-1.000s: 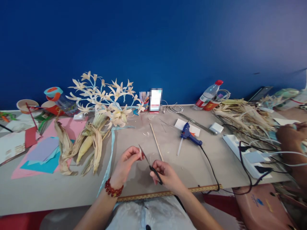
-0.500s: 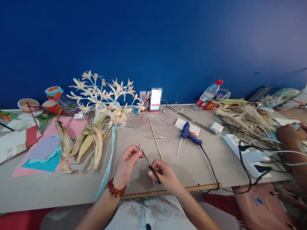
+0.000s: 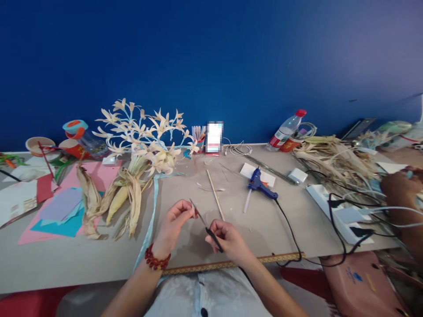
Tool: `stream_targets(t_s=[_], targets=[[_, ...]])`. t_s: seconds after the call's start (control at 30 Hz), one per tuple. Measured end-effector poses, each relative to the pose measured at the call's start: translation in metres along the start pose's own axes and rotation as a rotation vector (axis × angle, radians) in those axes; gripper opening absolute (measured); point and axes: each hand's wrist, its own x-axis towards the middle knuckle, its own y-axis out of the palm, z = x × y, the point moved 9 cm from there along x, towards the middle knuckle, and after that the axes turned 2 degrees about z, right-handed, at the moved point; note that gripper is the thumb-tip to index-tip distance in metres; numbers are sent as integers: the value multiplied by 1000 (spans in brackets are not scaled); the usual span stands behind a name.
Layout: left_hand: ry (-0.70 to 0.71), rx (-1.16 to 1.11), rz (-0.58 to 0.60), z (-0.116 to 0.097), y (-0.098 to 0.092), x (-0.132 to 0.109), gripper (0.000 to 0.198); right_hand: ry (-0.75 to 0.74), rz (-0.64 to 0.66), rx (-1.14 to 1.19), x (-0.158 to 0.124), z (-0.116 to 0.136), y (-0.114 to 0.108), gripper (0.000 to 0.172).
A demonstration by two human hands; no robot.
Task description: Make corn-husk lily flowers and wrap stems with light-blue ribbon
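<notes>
My right hand [image 3: 226, 240] is closed round the black handles of a pair of scissors [image 3: 213, 239]. Their blades point up and left, reaching to the fingertips of my left hand [image 3: 176, 222]. That left hand is closed in a pinch on a small pale piece [image 3: 192, 213], too small to name; the blades lie against or just beside it. Beyond my hands a thin pale stick [image 3: 214, 191] lies on the table. To the left, a light blue ribbon-like strip [image 3: 153, 209] hangs over the front edge.
Dried corn husks [image 3: 134, 200] and a branch of husk flowers [image 3: 161, 127] are on the left. A blue glue gun [image 3: 259, 184] with a black cord lies right of centre. Farther right are a power strip [image 3: 325, 211] and another person's hand [image 3: 401, 185]. A phone [image 3: 214, 137] stands at the back.
My hands have barely moved. The scissors and my right hand are a few pixels farther right, and my left wrist has shifted slightly left.
</notes>
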Motion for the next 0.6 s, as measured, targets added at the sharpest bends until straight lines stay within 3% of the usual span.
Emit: stream_targets(t_s=[0.23, 0.43, 0.6], targets=[[-65, 17, 64, -1, 3, 0, 11, -21, -48, -16, 2, 3, -12, 46], [-133, 55, 179, 6, 21, -2, 14, -262, -142, 130, 9, 40, -17, 42], [-117, 127, 205, 5, 28, -2, 16, -264, -134, 198, 18, 47, -12, 41]])
